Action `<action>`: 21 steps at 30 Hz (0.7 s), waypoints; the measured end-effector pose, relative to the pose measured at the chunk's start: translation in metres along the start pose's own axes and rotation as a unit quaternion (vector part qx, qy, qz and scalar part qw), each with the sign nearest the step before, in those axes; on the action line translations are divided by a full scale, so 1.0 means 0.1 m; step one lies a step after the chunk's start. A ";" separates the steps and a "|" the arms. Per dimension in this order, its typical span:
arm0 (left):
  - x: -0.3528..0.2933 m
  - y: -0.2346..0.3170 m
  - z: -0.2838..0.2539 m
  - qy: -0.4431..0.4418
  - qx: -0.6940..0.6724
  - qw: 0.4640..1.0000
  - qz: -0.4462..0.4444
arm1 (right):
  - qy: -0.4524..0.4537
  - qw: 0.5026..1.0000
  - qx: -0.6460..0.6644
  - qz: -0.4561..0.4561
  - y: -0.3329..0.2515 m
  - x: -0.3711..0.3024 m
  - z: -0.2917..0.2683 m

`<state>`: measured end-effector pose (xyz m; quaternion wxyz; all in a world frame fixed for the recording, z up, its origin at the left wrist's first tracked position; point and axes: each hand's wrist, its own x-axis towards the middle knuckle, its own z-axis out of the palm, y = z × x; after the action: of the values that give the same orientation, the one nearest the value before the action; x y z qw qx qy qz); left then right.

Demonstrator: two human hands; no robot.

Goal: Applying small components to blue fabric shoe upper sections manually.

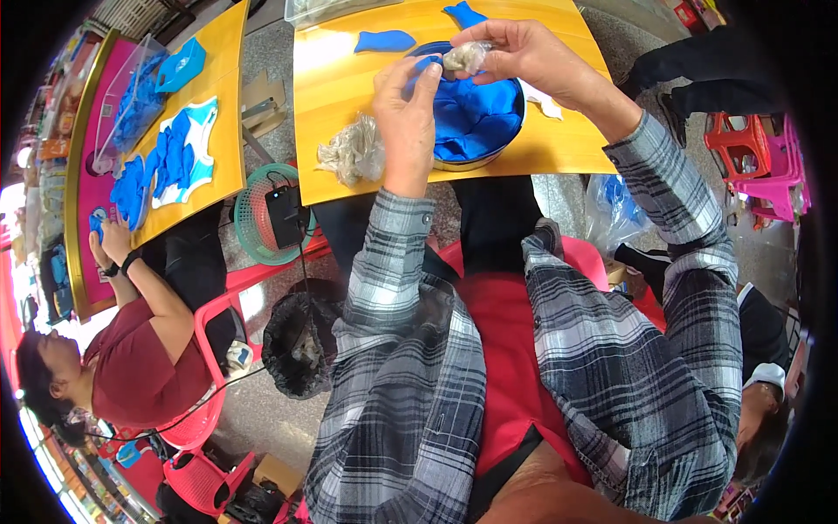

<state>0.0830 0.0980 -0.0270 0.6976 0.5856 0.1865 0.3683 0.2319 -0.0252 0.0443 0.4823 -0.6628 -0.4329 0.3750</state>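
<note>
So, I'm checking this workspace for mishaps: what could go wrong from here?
The tan clump in the right hand might shed or drop into the round tin of blue pieces below. The left hand could lose its pinch on the small blue piece. The pale, clear-wrapped bundle lies near the table's near edge, beside the left forearm, so a sleeve might knock it off.

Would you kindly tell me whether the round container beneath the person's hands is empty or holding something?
The round container is holding something: blue pieces lie inside it, hiding its bottom.
</note>
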 end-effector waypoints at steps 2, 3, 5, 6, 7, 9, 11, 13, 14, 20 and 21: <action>0.04 0.03 0.02 -0.022 -0.010 0.999 0.025 | 0.024 0.995 -0.085 -0.041 0.11 0.10 -0.08; 0.03 0.06 0.05 -0.025 -0.011 0.999 0.025 | 0.047 0.981 -0.169 -0.082 0.17 0.12 -0.13; -0.03 0.23 0.09 -0.067 -0.180 0.977 -0.099 | 0.047 0.994 -0.063 -0.082 0.08 0.11 -0.01; -0.04 0.24 0.09 -0.066 -0.179 0.977 -0.099 | 0.048 0.995 0.043 -0.081 0.00 0.10 0.05; -0.04 0.24 0.10 -0.069 -0.173 0.977 -0.106 | 0.048 0.995 0.044 -0.081 -0.09 0.08 0.08; -0.05 0.25 0.08 -0.071 -0.165 0.977 -0.114 | 0.114 0.967 -0.217 -0.072 -0.22 0.06 0.10; -0.03 0.24 0.12 -0.062 -0.125 0.983 -0.122 | 0.102 0.969 -0.223 -0.034 -0.01 0.10 -0.01; -0.04 0.21 0.15 -0.055 -0.140 0.984 -0.100 | 0.083 0.971 -0.226 0.003 0.09 0.11 -0.04; -0.04 0.19 0.15 -0.043 -0.154 0.984 -0.078 | 0.059 0.986 -0.151 -0.023 0.07 0.09 0.00; -0.02 0.23 0.15 -0.039 -0.072 0.997 0.014 | -0.013 0.998 0.042 0.045 -0.14 -0.09 0.15; -0.02 0.24 0.16 -0.039 -0.071 0.997 0.014 | -0.014 0.997 0.036 0.067 -0.11 -0.07 0.13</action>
<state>0.0857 0.0873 -0.0009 0.7392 0.5506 0.1244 0.3674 0.2148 -0.0261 0.0525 0.4736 -0.6672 -0.3800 0.4314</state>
